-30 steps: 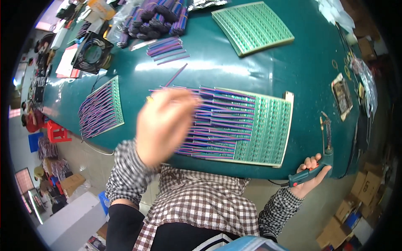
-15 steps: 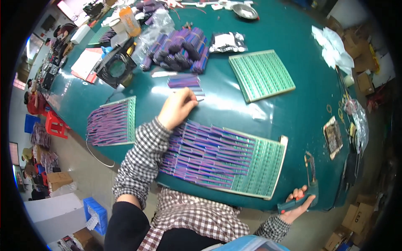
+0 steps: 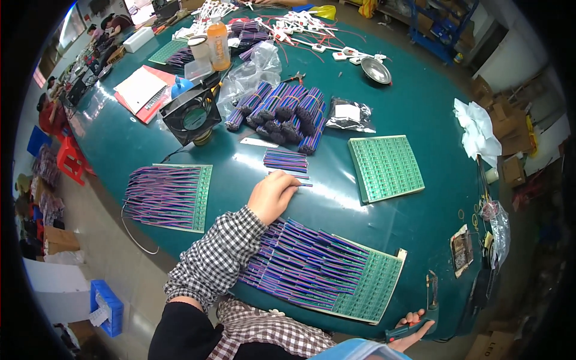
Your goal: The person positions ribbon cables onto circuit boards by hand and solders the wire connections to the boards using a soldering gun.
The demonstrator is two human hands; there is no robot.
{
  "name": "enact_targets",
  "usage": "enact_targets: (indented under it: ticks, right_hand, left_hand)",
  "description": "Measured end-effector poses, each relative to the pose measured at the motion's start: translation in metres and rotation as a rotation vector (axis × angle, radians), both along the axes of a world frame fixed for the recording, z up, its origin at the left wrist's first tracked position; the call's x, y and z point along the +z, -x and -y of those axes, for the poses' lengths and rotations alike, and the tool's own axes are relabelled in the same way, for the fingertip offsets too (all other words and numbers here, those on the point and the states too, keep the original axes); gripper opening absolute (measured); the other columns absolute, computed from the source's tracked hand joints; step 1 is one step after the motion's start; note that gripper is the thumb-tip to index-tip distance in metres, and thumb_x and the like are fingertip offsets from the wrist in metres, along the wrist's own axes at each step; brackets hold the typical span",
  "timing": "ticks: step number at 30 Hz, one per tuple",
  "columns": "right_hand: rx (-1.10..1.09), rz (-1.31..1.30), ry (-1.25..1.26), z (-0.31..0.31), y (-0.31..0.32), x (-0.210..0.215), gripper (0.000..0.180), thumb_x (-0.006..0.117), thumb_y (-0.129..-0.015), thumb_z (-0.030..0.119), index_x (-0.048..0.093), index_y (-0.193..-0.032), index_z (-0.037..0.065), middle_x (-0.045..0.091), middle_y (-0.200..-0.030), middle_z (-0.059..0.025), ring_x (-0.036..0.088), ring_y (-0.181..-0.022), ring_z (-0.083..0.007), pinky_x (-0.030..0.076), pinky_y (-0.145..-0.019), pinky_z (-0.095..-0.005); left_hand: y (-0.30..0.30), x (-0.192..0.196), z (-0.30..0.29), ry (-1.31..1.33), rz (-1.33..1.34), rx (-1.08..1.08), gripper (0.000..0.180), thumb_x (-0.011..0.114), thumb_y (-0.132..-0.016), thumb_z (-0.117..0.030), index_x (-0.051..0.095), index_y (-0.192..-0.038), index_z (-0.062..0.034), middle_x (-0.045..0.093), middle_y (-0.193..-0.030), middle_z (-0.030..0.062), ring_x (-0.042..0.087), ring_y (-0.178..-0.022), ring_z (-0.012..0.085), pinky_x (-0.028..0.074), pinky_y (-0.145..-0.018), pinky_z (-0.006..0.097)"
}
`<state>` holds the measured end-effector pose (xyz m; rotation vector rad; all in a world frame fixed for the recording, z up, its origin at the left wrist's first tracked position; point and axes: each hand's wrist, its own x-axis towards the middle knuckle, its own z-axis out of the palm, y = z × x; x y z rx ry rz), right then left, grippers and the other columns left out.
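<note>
My left hand (image 3: pixel 271 197) is closed in a pinch on a thin purple-blue wire (image 3: pixel 306 185), whose end sticks out past the fingertips. Just beyond it lies a small row of similar cut wires (image 3: pixel 286 160). Below the hand, a green circuit board panel (image 3: pixel 379 288) carries rows of purple-blue wires (image 3: pixel 312 264) over its left and middle; the right part is bare. At lower right, my right hand (image 3: pixel 413 330) is wrapped round a dark teal soldering gun (image 3: pixel 433 313), its tip pointing up and away from the panel.
Banded wire bundles (image 3: pixel 288 114) lie ahead, near a black fan (image 3: pixel 191 119) and an orange bottle (image 3: pixel 218 45). A stack of green panels (image 3: pixel 389 168) stands at right. Another wired panel (image 3: pixel 203 198) lies left. Farther off are a metal bowl (image 3: pixel 376 71) and white connectors (image 3: pixel 300 27).
The whole view has shifted, so the table's things sit lower in the picture. My left hand stays beside the loose wires, still pinching. The soldering gun stays in my right hand.
</note>
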<state>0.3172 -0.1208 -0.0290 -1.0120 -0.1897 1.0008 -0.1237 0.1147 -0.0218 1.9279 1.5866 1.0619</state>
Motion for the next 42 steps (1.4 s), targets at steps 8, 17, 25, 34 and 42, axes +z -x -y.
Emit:
enact_targets:
  ticks: [8,17,25,34,42]
  right_hand:
    - [0.086,-0.116,-0.250,0.012,-0.028,-0.019,0.049,0.057,-0.096,0.051,0.054,-0.111,0.004,0.046,-0.074,-0.0003,0.049,-0.069,-0.0119,0.055,-0.065,-0.0282]
    - [0.103,-0.311,-0.365,0.018,-0.024,-0.018,0.058,0.065,-0.090,0.055,0.052,-0.112,0.003,0.047,-0.078,-0.0001,0.046,-0.074,-0.0135,0.046,-0.072,-0.0300]
    - [0.008,-0.149,-0.177,0.027,-0.023,-0.016,0.052,0.080,-0.078,0.049,0.057,-0.099,0.008,0.050,-0.072,0.0031,0.049,-0.071,-0.0123,0.044,-0.066,-0.0271]
    - [0.135,-0.321,-0.347,0.036,-0.037,-0.032,0.051,0.079,-0.079,0.047,0.057,-0.103,0.009,0.051,-0.075,0.0029,0.049,-0.074,-0.0124,0.044,-0.071,-0.0297]
    - [0.132,-0.229,-0.300,0.023,-0.021,-0.009,0.051,0.077,-0.081,0.048,0.058,-0.106,0.008,0.051,-0.076,0.0023,0.049,-0.075,-0.0134,0.045,-0.071,-0.0297]
  left_hand:
    - [-0.004,-0.008,0.000,0.032,0.021,-0.004,0.009,0.065,-0.088,-0.009,0.067,-0.097,-0.0078,0.062,-0.093,0.0097,0.064,-0.087,0.0320,0.052,-0.075,0.041]
    - [-0.003,-0.013,0.002,0.025,0.003,0.022,0.010,0.066,-0.087,-0.007,0.068,-0.097,-0.0073,0.061,-0.088,0.0083,0.063,-0.076,0.0269,0.051,-0.068,0.036]
    - [-0.004,-0.005,-0.001,0.047,0.013,0.010,0.008,0.064,-0.088,-0.009,0.066,-0.096,-0.0092,0.061,-0.090,0.0082,0.064,-0.085,0.0303,0.052,-0.074,0.040]
    - [-0.001,-0.008,-0.001,0.075,0.001,0.015,0.010,0.065,-0.087,-0.006,0.067,-0.097,-0.0071,0.061,-0.087,0.0073,0.061,-0.070,0.0225,0.051,-0.064,0.032]
    - [-0.002,-0.001,0.002,0.096,0.006,0.001,0.009,0.065,-0.088,-0.008,0.067,-0.097,-0.0075,0.061,-0.088,0.0076,0.062,-0.074,0.0252,0.051,-0.067,0.035]
